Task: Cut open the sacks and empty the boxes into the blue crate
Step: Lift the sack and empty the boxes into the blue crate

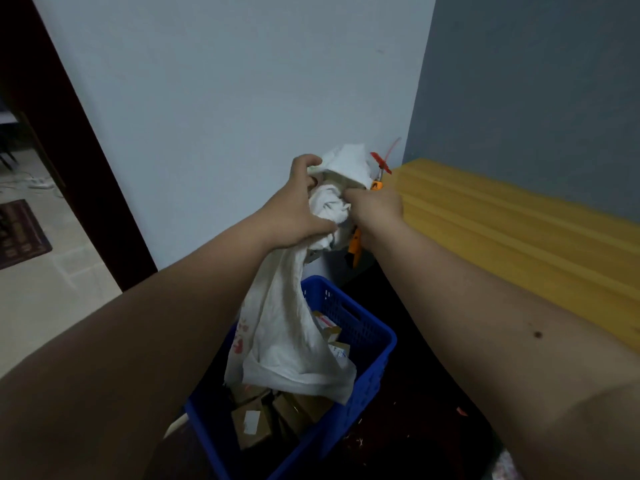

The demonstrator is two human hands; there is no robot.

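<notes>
A white woven sack (291,334) hangs upside down over the blue crate (360,327), its open mouth just above the boxes. My left hand (294,213) grips the bunched top of the sack. My right hand (375,207) is closed on the sack's other side and also holds an orange utility knife (355,245), whose handle sticks out below the fist. Several brown and white cardboard boxes (277,417) lie inside the crate. A red tie (381,162) pokes out behind the sack's top.
A yellow ridged surface (512,233) runs along the right, against a grey wall. A pale wall stands straight ahead, with a dark door frame (79,174) and a tiled floor with a mat (20,233) at left. Dark floor with small scraps surrounds the crate.
</notes>
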